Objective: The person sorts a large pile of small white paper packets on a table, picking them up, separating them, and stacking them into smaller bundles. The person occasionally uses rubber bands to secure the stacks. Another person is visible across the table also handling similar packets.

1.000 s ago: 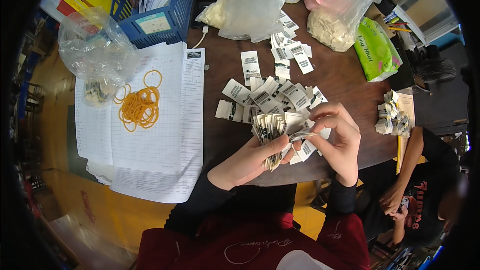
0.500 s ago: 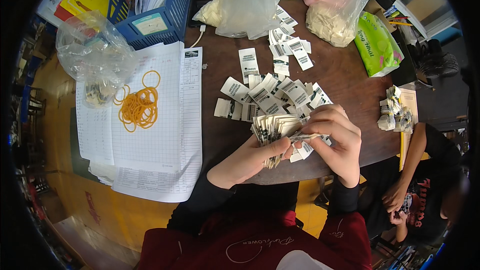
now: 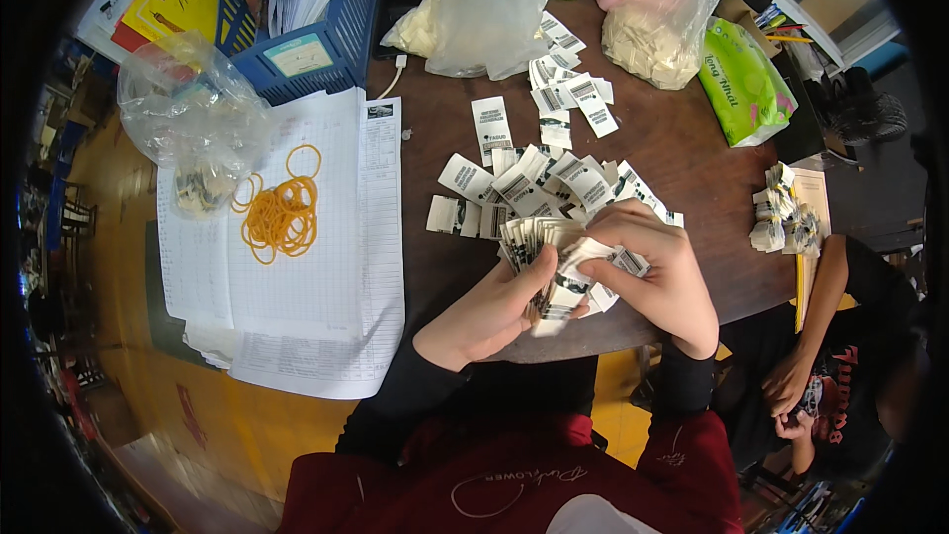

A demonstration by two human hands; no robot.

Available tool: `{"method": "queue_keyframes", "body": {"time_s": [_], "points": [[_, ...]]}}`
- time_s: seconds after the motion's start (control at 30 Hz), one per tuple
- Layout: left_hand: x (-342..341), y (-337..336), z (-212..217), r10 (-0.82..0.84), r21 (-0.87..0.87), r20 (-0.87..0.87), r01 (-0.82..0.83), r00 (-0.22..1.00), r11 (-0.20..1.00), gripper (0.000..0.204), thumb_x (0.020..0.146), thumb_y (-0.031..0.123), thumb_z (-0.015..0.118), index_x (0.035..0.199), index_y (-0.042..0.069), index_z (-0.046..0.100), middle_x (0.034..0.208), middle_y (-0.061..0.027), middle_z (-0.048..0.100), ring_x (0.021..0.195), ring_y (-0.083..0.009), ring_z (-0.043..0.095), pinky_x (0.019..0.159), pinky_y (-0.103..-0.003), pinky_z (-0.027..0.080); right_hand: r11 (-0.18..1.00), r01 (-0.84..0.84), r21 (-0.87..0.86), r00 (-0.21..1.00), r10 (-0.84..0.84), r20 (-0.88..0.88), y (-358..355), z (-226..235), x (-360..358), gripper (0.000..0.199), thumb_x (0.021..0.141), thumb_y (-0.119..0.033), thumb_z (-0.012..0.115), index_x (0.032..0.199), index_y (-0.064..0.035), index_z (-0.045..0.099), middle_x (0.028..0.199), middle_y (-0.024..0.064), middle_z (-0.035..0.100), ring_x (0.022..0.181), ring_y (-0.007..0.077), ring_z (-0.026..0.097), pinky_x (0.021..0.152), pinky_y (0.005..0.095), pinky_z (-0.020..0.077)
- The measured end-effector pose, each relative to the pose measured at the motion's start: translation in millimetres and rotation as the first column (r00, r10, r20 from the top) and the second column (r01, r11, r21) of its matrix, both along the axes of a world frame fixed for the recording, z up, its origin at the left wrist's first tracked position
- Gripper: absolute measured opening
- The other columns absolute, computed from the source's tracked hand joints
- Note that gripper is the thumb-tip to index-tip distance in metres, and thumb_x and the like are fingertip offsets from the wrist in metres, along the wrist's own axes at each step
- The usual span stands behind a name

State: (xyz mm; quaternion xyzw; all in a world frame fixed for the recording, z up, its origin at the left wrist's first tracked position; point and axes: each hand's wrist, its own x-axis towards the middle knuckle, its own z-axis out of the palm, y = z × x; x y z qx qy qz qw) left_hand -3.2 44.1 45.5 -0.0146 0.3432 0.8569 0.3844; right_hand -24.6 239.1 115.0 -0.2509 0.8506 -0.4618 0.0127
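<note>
Grips fanned stack of printed paper tags [image 3: 527, 234] in L hand [image 3: 479, 318], ctr. of frame, over near edge of brown tabletop [image 3: 445, 124]; with thumb clamped on near side of stack, other fingers wrapped behind & partly hidden. Pinches front tags [image 3: 565, 289] w/ R hand [image 3: 660, 272], just R of ctr., with thumb on near face & fingers curled behind; cannot tell exact fingertip position (hidden). Note loose tags [image 3: 580, 181] scattered & overlapping beyond hands, ctr. to upper ctr. See also tangle of orange rubber bands [image 3: 280, 221] on ruled paper sheets [image 3: 306, 302], L of frame; clear plastic bag [image 3: 193, 104] & blue plastic basket [image 3: 341, 49], upper L; whitish plastic bag [image 3: 494, 20], upper ctr.; green tissue pack [image 3: 743, 89], upper R; tag bundles [image 3: 781, 216], mid-R, near co-worker's forearm [image 3: 822, 292].
</note>
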Motion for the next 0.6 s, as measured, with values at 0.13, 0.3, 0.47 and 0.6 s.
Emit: {"method": "queue_keyframes", "body": {"time_s": [0.13, 0.3, 0.47, 0.6], "points": [[-1.0, -0.4, 0.0, -0.02, 0.082, -0.062, 0.026, 0.998, 0.996, 0.055, 0.101, 0.044, 0.046, 0.139, 0.005, 0.039, 0.121, -0.0094, 0.057, 0.106, -0.0212, 0.062, 0.089, -0.038, 0.054, 0.997, 0.004, 0.071, 1.0, -0.002, -0.028, -6.8, -2.9, -3.1, 0.034, 0.073, -0.002, 0.076, 0.105, -0.0005, 0.067, 0.098, 0.0118, 0.068, 0.097, 0.0293, 0.062, 0.088, 0.0384, 0.048], [-1.9, 0.0, -1.4, 0.007, 0.07, -0.054, -0.003, 0.999, 0.998, 0.053, 0.099, 0.037, 0.057, 0.139, 0.006, 0.041, 0.122, -0.0083, 0.057, 0.108, -0.0202, 0.061, 0.091, -0.037, 0.054, 0.996, -0.081, 0.03, 0.992, 0.084, -0.093, -5.2, 2.1, 2.0, 0.074, 0.068, -0.012, 0.083, 0.135, -0.0071, 0.052, 0.139, 0.0157, 0.046, 0.123, 0.0348, 0.047, 0.097, 0.0422, 0.0442], [-4.3, -1.0, -2.7, 0.096, 0.141, 0.049, -0.102, 0.994, 0.985, 0.043, 0.1, 0.032, 0.057, 0.134, 0.009, 0.047, 0.114, -0.0057, 0.06, 0.107, -0.0171, 0.062, 0.088, -0.034, 0.054, 0.971, -0.165, 0.175, 0.973, 0.19, -0.135, -8.7, -8.5, 12.0, 0.096, 0.061, -0.023, 0.087, 0.145, -0.0083, 0.042, 0.149, 0.017, 0.036, 0.134, 0.0405, 0.035, 0.109, 0.05, 0.0326], [-5.7, -1.7, -2.9, 0.066, 0.161, 0.041, -0.072, 0.997, 0.984, 0.039, 0.101, 0.031, 0.055, 0.131, 0.007, 0.049, 0.11, -0.0047, 0.062, 0.103, -0.0183, 0.064, 0.086, -0.033, 0.054, 0.978, -0.082, 0.19, 0.969, 0.122, -0.213, -8.7, -17.1, 11.0, 0.099, 0.06, -0.025, 0.088, 0.145, -0.0054, 0.041, 0.147, 0.0174, 0.04, 0.133, 0.04, 0.037, 0.109, 0.0493, 0.0333]]}}
